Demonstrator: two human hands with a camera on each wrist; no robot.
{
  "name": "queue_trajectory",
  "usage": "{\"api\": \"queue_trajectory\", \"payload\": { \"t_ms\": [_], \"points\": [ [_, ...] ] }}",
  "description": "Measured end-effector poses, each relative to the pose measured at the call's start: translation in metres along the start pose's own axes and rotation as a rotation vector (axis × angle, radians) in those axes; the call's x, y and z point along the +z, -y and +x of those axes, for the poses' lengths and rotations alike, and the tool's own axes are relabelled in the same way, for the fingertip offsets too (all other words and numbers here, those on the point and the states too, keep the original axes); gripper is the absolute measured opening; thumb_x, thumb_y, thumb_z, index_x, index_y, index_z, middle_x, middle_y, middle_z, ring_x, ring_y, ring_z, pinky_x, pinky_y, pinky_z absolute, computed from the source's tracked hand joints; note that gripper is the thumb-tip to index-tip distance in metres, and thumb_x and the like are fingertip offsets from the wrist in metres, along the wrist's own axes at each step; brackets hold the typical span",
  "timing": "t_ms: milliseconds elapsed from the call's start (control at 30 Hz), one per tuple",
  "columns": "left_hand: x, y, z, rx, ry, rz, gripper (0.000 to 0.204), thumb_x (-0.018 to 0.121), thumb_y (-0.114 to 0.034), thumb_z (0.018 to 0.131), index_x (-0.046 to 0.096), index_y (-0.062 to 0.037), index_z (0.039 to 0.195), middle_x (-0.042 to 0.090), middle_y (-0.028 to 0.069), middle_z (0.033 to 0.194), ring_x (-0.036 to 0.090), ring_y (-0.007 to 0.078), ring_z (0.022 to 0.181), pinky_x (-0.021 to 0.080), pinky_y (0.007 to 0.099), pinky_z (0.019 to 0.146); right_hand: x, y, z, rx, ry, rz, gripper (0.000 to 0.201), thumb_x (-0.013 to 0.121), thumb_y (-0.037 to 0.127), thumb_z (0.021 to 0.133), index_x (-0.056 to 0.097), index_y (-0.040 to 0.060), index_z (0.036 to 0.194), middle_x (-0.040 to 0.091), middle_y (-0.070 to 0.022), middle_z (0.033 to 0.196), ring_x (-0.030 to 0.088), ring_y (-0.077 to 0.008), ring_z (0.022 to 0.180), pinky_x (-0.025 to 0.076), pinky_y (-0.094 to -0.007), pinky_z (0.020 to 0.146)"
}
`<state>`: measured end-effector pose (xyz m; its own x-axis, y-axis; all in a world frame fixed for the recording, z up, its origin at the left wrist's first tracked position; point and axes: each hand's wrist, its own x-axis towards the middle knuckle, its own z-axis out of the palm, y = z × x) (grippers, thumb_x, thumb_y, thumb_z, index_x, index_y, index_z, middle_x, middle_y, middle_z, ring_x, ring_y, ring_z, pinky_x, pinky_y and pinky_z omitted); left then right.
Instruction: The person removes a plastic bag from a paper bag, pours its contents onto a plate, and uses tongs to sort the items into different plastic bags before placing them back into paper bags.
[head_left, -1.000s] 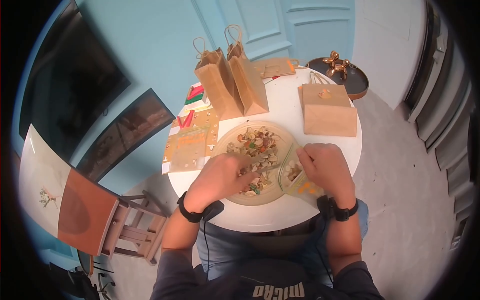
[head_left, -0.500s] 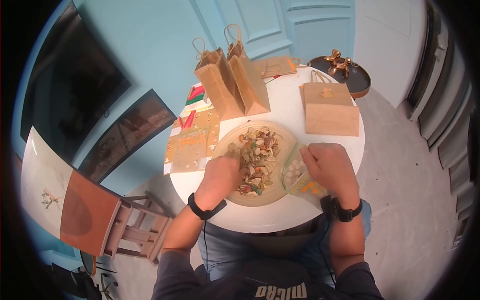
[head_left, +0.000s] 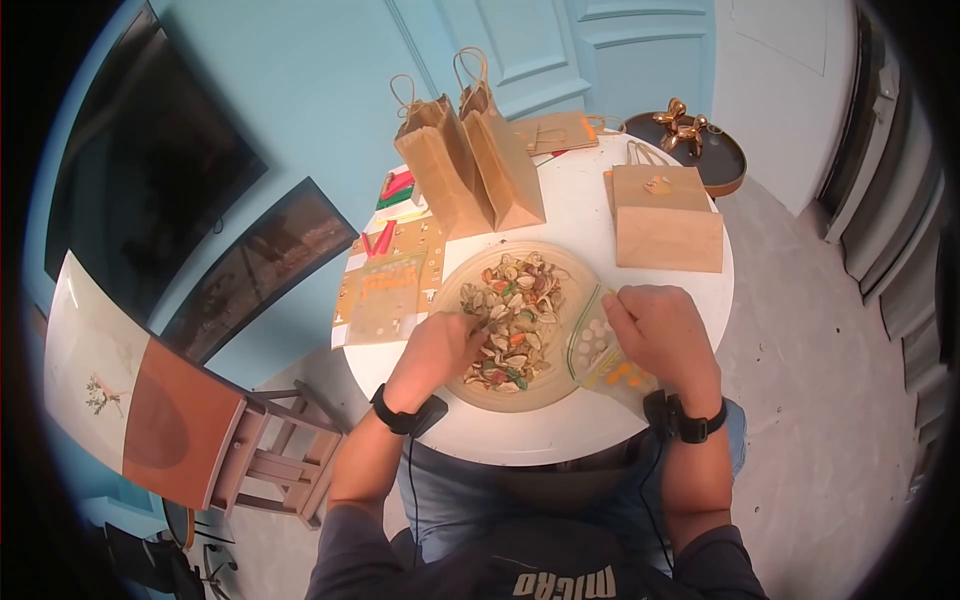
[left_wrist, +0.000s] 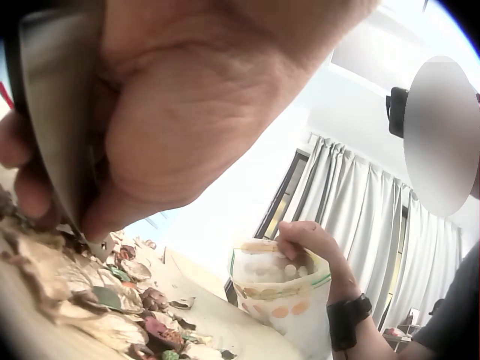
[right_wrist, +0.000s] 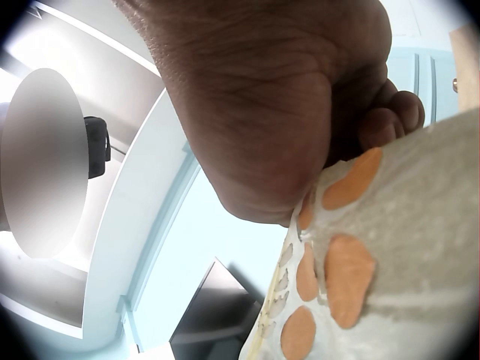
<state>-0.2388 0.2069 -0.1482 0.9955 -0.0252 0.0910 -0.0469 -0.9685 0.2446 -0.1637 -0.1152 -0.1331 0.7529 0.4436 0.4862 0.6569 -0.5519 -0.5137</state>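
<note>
My left hand (head_left: 437,350) is low over the left side of a round tan plate (head_left: 562,385) that bears a heap of dried potpourri (head_left: 522,340). Metal tongs (left_wrist: 54,97) are gripped in that hand, their tips down among the dried petals in the left wrist view. Right of the plate, my right hand (head_left: 668,330) pinches the rim of a clear zip bag (head_left: 590,340) printed with orange and white spots. The bag leans over the plate's right edge with its mouth spread toward the heap. The right wrist view shows the orange spots close up under the curled fingers.
Two upright brown paper bags (head_left: 470,185) stand behind the plate. Another paper bag (head_left: 668,235) lies at the back right. A flat printed zip bag (head_left: 378,300) rests on patterned paper at the left. The white table's (head_left: 500,445) front edge is near my lap.
The left hand with the tongs has moved left, away from the zip bag and down to the heap's left side. The right hand keeps its hold on the bag, nearly still.
</note>
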Motion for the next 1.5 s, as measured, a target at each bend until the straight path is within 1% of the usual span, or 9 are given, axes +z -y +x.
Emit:
{"api": "queue_trajectory", "payload": {
  "t_ms": [333,567,667,767,867,967,1167,1367,1500],
  "points": [
    [-0.039,-0.028,-0.011,0.012,0.036,-0.19,0.025,0.08,-0.019,0.1,0.076,0.0052,0.095,0.066,0.0276,0.076,0.065,0.0466,0.07,0.05,0.0488,0.066,0.001,0.0,-0.001,-0.005,0.0,0.037,0.04,0.067,0.026,0.108,0.071,0.0013,0.077,0.07,-0.0219,0.073,0.07,-0.0447,0.072,0.056,-0.0534,0.071],
    [-0.046,-0.084,-0.018,0.268,0.092,-0.197,0.027,0.08,-0.021,0.1,0.08,0.0001,0.117,0.074,0.0267,0.093,0.073,0.0469,0.091,0.057,0.0526,0.081,0.002,-0.001,0.001,-0.009,-0.029,0.053,0.039,0.067,0.025,0.108,0.07,0.0008,0.077,0.069,-0.0227,0.074,0.069,-0.0458,0.072,0.054,-0.0535,0.071],
    [-0.047,-0.073,-0.007,0.248,0.103,-0.176,0.032,0.08,-0.024,0.101,0.079,0.0008,0.121,0.075,0.0283,0.095,0.074,0.0469,0.093,0.057,0.0514,0.082,-0.003,0.0,0.0,-0.006,-0.028,0.034,0.041,0.065,0.027,0.109,0.072,0.0016,0.078,0.07,-0.022,0.074,0.07,-0.0448,0.072,0.056,-0.0538,0.072],
    [-0.048,-0.041,0.014,0.165,-0.012,-0.149,0.031,0.077,-0.028,0.101,0.076,0.0026,0.101,0.074,0.0277,0.086,0.073,0.05,0.091,0.057,0.0559,0.081,-0.004,0.0,-0.001,-0.001,-0.016,0.026,0.041,0.065,0.027,0.11,0.072,0.0017,0.078,0.071,-0.0219,0.074,0.071,-0.0447,0.072,0.056,-0.0538,0.072],
    [-0.043,0.013,0.052,-0.025,0.088,-0.032,0.035,0.076,-0.029,0.104,0.081,0.0032,0.115,0.077,0.0296,0.097,0.075,0.0461,0.092,0.058,0.0499,0.082,-0.004,-0.001,-0.001,0.0,-0.003,0.012,0.041,0.065,0.027,0.11,0.072,0.0018,0.078,0.071,-0.0217,0.074,0.071,-0.0446,0.072,0.056,-0.0537,0.072],
    [-0.025,0.059,0.087,-0.063,0.053,0.044,0.034,0.075,-0.03,0.105,0.082,0.0031,0.112,0.079,0.0248,0.093,0.077,0.0398,0.085,0.058,0.0479,0.079,-0.005,-0.001,-0.001,0.003,-0.007,0.003,0.041,0.065,0.027,0.11,0.072,0.0018,0.078,0.071,-0.0215,0.074,0.071,-0.0444,0.072,0.056,-0.0535,0.072],
    [-0.02,0.07,0.091,-0.185,0.422,-0.237,0.036,0.078,-0.034,0.104,0.084,0.0,0.115,0.082,0.0123,0.091,0.076,0.0242,0.083,0.058,0.042,0.077,-0.006,-0.003,0.0,-0.004,-0.018,-0.004,0.041,0.065,0.026,0.109,0.072,0.0013,0.078,0.071,-0.021,0.074,0.071,-0.0434,0.072,0.056,-0.0527,0.072],
    [-0.022,0.061,0.055,0.07,0.375,-0.235,0.033,0.08,-0.033,0.103,0.083,-0.0016,0.115,0.079,0.0098,0.086,0.07,0.021,0.077,0.057,0.0385,0.076,-0.005,-0.002,0.0,-0.01,-0.004,0.0,0.04,0.066,0.026,0.109,0.071,0.001,0.078,0.071,-0.021,0.074,0.071,-0.0432,0.072,0.056,-0.0525,0.072],
    [-0.026,0.04,0.043,0.045,0.354,-0.207,0.032,0.081,-0.029,0.101,0.083,-0.0011,0.115,0.078,0.0181,0.088,0.072,0.0298,0.079,0.057,0.0426,0.078,-0.004,-0.001,0.0,-0.02,-0.009,-0.003,0.041,0.066,0.026,0.109,0.071,0.0011,0.078,0.071,-0.0214,0.073,0.07,-0.0436,0.071,0.056,-0.0529,0.071]
  ]
}}
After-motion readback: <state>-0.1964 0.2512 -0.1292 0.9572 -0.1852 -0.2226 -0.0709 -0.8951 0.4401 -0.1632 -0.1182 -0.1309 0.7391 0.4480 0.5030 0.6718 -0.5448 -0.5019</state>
